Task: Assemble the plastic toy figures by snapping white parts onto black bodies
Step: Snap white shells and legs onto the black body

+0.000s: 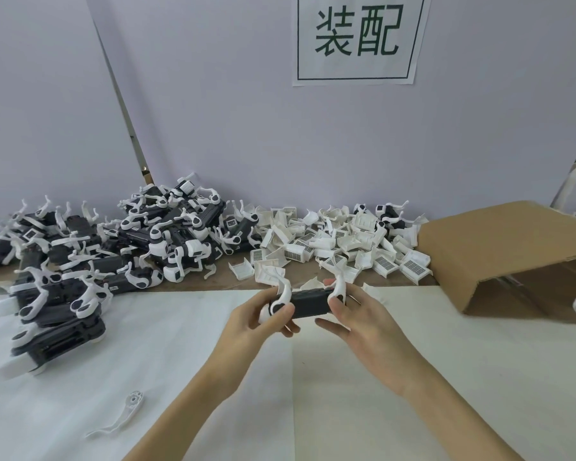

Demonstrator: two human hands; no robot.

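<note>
black body (308, 302) held above table (413, 377) | left hand (258, 316) grip clamped on leg end, right hand (353, 319) clamped opposite | white leg (339, 286) probably seating: square up, press firmly, avoid twisting thin limb
</note>
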